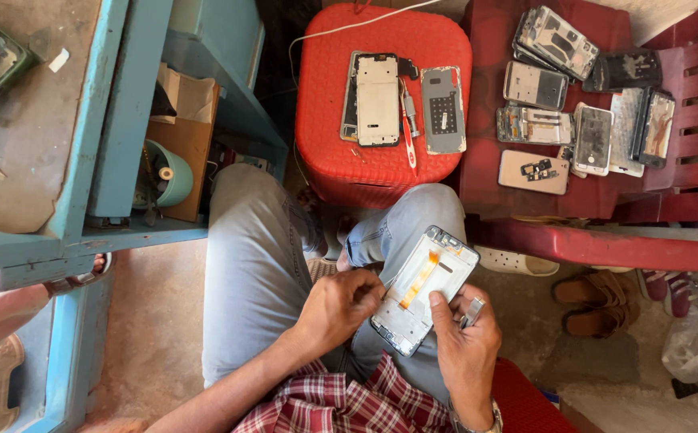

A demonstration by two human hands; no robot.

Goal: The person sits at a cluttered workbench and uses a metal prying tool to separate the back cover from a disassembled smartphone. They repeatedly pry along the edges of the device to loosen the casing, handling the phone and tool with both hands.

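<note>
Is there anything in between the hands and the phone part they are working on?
Nothing visible. Both hands already touch the phone frame: the left hand grips its left edge, and the right hand holds its lower right side, thumb on its face. The right hand also holds a small metal tool beside the frame.

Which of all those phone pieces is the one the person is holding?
The phone frame with the orange ribbon strip, held over the lap between the left hand and right hand. All the other phone pieces lie untouched on the red seats.

Matt metal phone frame (423,289) (orange flex strip inside), textured red plastic stool (385,100)
</note>
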